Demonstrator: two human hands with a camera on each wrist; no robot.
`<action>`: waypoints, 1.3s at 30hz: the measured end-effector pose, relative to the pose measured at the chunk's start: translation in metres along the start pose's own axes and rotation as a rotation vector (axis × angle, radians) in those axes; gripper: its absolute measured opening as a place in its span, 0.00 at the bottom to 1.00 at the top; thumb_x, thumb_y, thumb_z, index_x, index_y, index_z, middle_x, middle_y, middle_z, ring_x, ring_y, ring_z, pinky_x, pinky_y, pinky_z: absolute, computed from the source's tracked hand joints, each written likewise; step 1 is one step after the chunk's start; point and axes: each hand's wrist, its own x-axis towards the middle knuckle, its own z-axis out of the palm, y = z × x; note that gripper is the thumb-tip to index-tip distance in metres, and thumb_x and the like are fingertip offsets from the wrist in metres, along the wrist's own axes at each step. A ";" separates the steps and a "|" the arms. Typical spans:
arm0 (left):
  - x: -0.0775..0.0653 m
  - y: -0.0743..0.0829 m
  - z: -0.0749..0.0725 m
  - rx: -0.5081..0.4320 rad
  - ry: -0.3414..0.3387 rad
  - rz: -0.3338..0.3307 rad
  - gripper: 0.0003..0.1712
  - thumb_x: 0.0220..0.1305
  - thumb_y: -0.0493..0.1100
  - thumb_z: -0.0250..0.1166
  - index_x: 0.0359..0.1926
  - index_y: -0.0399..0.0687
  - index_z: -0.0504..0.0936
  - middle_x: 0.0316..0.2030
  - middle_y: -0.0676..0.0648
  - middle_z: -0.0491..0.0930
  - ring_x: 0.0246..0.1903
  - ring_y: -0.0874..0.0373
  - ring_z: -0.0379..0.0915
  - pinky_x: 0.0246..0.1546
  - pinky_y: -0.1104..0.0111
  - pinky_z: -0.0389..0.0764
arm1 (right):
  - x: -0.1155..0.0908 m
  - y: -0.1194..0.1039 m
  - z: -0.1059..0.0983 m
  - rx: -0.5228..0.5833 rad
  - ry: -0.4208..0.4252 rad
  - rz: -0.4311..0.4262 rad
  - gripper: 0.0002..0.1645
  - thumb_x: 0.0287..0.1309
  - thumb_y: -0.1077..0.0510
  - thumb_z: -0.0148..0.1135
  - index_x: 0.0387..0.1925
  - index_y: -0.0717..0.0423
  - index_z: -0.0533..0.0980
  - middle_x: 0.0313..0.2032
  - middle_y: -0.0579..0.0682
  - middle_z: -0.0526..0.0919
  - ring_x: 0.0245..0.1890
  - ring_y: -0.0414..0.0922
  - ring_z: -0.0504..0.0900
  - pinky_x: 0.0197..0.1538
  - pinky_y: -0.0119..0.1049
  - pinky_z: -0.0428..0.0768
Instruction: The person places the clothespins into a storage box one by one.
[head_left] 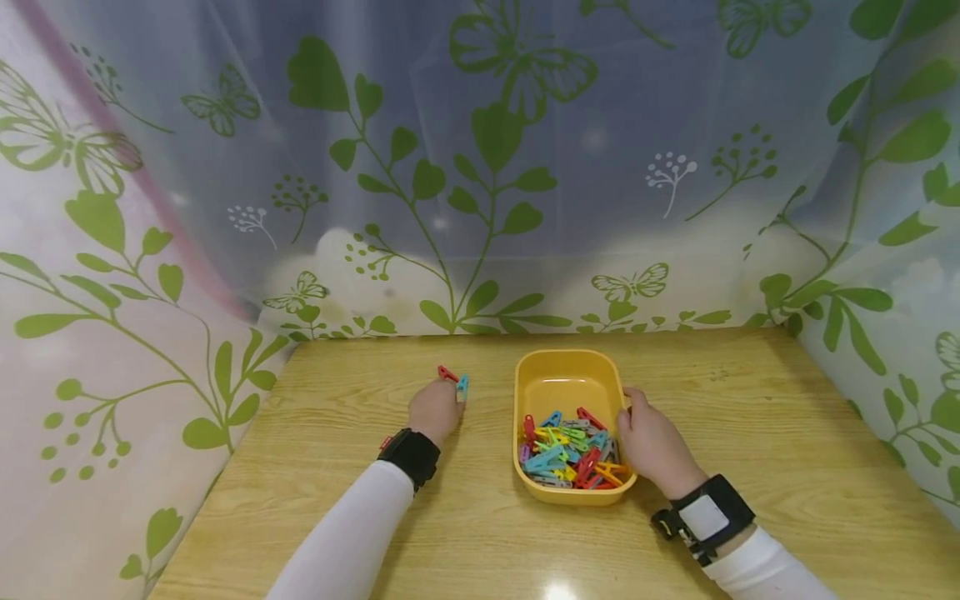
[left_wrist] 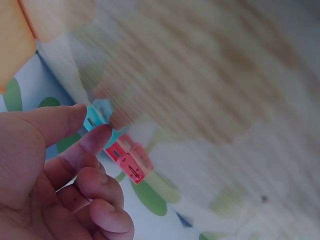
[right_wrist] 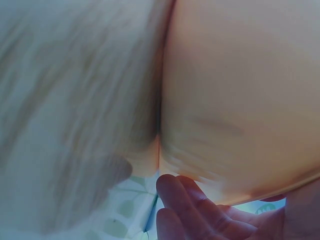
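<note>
On the left part of the table, my left hand (head_left: 437,410) pinches a blue clothespin (head_left: 462,384) between thumb and index finger. A red clothespin (head_left: 447,373) lies right beside the blue one, touching or nearly so; whether the two are joined, I cannot tell. The left wrist view shows the blue clothespin (left_wrist: 100,114) at the fingertips and the red clothespin (left_wrist: 131,159) beyond them. My right hand (head_left: 660,442) holds the right side wall of a yellow plastic box (head_left: 573,498), fingers against the outside and thumb at the rim. Several mixed-colour clothespins (head_left: 573,450) fill the box's near half.
The wooden table (head_left: 360,375) carries the box near its middle. Behind it and at both sides hangs a curtain (head_left: 420,200) with green leaf and butterfly prints, meeting the table's far edge.
</note>
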 end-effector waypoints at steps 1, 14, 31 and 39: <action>0.000 0.000 0.000 -0.001 -0.006 -0.002 0.11 0.65 0.45 0.72 0.33 0.41 0.85 0.31 0.44 0.85 0.32 0.50 0.84 0.31 0.57 0.82 | 0.000 0.000 0.000 0.000 -0.001 0.002 0.30 0.79 0.57 0.39 0.71 0.75 0.58 0.43 0.65 0.83 0.32 0.49 0.80 0.35 0.43 0.80; 0.005 0.002 0.002 0.037 -0.038 -0.013 0.09 0.63 0.41 0.73 0.41 0.40 0.87 0.37 0.42 0.88 0.39 0.47 0.87 0.37 0.54 0.86 | -0.002 -0.003 -0.002 0.003 -0.010 0.023 0.30 0.79 0.57 0.39 0.72 0.74 0.58 0.44 0.65 0.83 0.33 0.49 0.80 0.35 0.42 0.80; 0.009 0.003 -0.001 -0.029 -0.056 -0.009 0.24 0.65 0.51 0.72 0.18 0.47 0.73 0.22 0.49 0.74 0.24 0.56 0.74 0.26 0.60 0.79 | 0.000 -0.002 -0.002 0.000 0.007 0.017 0.30 0.79 0.56 0.40 0.71 0.73 0.58 0.45 0.66 0.83 0.35 0.50 0.81 0.39 0.46 0.81; 0.015 0.004 0.008 -0.021 -0.037 -0.010 0.25 0.63 0.50 0.73 0.15 0.48 0.72 0.22 0.49 0.77 0.26 0.54 0.80 0.26 0.58 0.82 | -0.002 -0.003 -0.001 -0.009 0.015 0.007 0.29 0.79 0.58 0.41 0.71 0.74 0.59 0.44 0.67 0.84 0.35 0.51 0.82 0.38 0.48 0.82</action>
